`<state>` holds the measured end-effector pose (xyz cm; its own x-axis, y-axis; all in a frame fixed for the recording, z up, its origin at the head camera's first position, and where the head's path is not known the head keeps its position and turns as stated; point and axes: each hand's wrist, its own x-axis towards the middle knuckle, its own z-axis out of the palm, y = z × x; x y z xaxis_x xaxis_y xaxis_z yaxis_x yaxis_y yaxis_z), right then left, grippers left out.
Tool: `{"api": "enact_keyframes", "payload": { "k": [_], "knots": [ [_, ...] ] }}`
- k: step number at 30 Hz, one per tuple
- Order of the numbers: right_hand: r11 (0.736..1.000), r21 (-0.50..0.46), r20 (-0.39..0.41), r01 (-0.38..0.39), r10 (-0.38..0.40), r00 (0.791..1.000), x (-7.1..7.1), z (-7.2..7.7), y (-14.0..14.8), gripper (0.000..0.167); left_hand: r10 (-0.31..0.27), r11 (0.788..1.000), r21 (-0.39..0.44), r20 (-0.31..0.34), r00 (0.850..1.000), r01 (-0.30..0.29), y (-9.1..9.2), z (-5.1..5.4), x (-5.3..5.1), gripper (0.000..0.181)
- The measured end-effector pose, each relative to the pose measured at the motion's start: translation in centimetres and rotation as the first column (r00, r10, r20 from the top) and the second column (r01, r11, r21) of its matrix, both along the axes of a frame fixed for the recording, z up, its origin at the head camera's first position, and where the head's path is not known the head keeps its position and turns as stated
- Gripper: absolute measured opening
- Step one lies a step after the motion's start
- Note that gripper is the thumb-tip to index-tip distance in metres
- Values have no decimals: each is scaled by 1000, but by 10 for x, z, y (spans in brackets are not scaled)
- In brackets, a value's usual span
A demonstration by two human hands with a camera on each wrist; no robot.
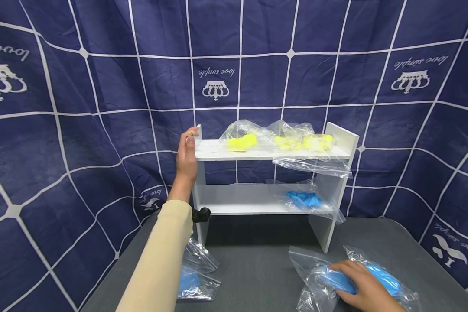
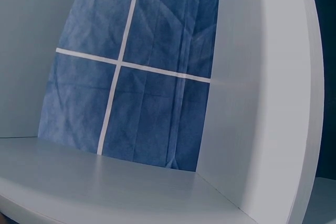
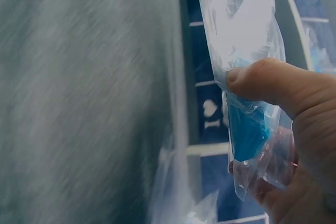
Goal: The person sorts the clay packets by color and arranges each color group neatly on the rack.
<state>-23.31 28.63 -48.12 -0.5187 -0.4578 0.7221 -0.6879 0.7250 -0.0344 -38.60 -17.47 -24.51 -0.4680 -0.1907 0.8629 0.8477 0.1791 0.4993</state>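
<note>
My right hand (image 1: 360, 284) grips a clear plastic bag (image 3: 239, 30) with a soft-looking blue item (image 3: 247, 129) inside, low at the right of the table. In the right wrist view the thumb presses on the bag's near face, with fingers behind it. Beside this hand lies another clear bag with a blue item (image 1: 384, 279). My left hand (image 1: 187, 154) holds the upper left side panel of a white two-tier shelf (image 1: 238, 199), fingers bent over its edge. The left wrist view shows only the shelf's boards and panel (image 2: 286, 98), not the hand's grip.
On the top tier sit several clear bags with yellow items (image 1: 242, 142). A bag with a blue item (image 1: 304, 198) lies on the lower tier's right, partly overhanging. Another blue-filled bag (image 1: 189, 281) is by the left forearm. Dark blue cloth (image 1: 113, 86) surrounds the grey table (image 1: 249, 273).
</note>
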Motion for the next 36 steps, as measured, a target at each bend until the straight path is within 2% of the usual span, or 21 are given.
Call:
{"api": "enact_keyframes", "payload": {
  "k": [5,9,12,14,17,20,22,25,30,32,34,36],
  "knots": [
    [999,-20,8,-48,48,999,1,19,-19,68,5,1000,1,26,1000,-5,3,4,8,29],
    [997,-34,35,-65,67,997,4,37,-33,67,0,1000,-1,36,999,1,9,11,27,28],
    [995,-73,88,-73,79,993,7,51,-44,67,0,1000,2,36,999,-1,12,14,36,27],
    [991,-104,115,-80,92,989,10,61,-51,67,-1,1000,10,32,999,0,12,12,32,27],
    [985,-137,122,-103,120,985,11,78,-61,67,11,1000,13,27,1000,-11,8,7,18,28],
    [983,-133,89,-127,139,986,9,93,-71,67,19,1000,9,20,1000,-19,3,2,4,29],
    [982,-127,58,-141,149,987,5,101,-77,67,16,1000,9,14,1000,-16,2,1,1,28],
    [983,-115,18,-144,147,989,-2,113,-84,64,-3,1000,10,9,1000,2,3,3,5,28],
    [995,-64,9,-70,71,997,-17,127,-95,55,4,1000,-4,23,1000,-4,9,13,27,28],
    [997,-51,20,-49,51,999,-23,134,-100,52,11,1000,-9,24,1000,-11,10,15,33,28],
    [997,-61,38,-41,43,998,-31,141,-105,49,8,1000,-7,25,1000,-8,11,15,33,28],
    [995,-96,61,-32,38,997,-38,147,-109,48,2,1000,-1,17,1000,-2,9,13,27,28]
  ]
}}
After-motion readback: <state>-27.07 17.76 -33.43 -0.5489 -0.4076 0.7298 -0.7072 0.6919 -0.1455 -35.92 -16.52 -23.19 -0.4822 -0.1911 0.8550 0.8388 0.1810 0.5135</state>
